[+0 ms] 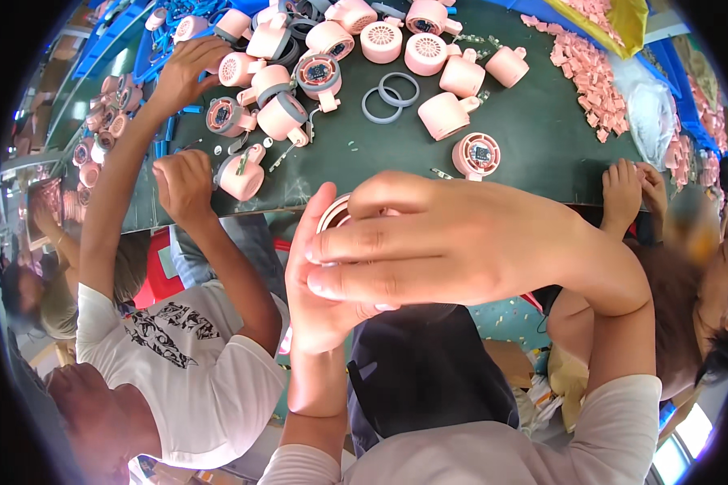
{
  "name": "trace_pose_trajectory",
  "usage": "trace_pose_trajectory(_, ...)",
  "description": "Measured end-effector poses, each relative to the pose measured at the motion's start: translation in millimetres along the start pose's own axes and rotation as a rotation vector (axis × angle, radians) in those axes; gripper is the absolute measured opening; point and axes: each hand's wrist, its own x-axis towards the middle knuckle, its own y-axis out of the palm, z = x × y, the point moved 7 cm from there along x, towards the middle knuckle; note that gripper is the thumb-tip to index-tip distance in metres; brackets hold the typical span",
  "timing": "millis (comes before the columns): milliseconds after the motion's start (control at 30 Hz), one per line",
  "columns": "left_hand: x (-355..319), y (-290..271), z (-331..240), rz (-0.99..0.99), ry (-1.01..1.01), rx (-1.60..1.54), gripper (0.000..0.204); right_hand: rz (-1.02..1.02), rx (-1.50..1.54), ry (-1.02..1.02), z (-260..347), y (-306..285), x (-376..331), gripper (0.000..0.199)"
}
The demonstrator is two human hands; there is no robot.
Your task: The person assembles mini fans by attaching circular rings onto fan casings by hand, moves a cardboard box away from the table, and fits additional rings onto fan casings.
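Observation:
My left hand (311, 279) is wrapped round a round part (336, 213), of which a pale rim and dark inside show; it looks like one of the pink fan housings. Across its top lies my right hand (437, 238), fingers bent over it and covering most of it. Both hands are closed on this one part, in front of the table edge. Just beyond them stands a pink housing (476, 155) with a circuit board in its open end. Two loose grey rings (391, 98) overlap on the dark table (364, 158).
More pink housings (445, 115) and grey rings crowd the far middle. Small pink pieces (586, 81) are heaped at the right, beside a clear plastic bag (645, 97). A co-worker's hands (188, 186) are at the left, another person's hands (627, 194) at the right edge.

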Motion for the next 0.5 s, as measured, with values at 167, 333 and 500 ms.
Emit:
trace_pose_trajectory(167,-6.4,-5.5,1.9,-0.092,-0.06,-0.076,0.08,-0.028,-0.046,-0.105,8.6,-0.9,4.3,0.036)
trace_pose_trajectory(333,-2.7,-0.9,3.5,-0.055,-0.076,-0.104,0.074,0.027,-0.109,-0.199,13.4,1.0,2.0,0.032)
trace_pose_trajectory(500,0.5,1.2,-6.1,0.086,0.08,0.11,0.084,-0.041,-0.135,-0.2,14.6,-1.7,1.5,0.029)
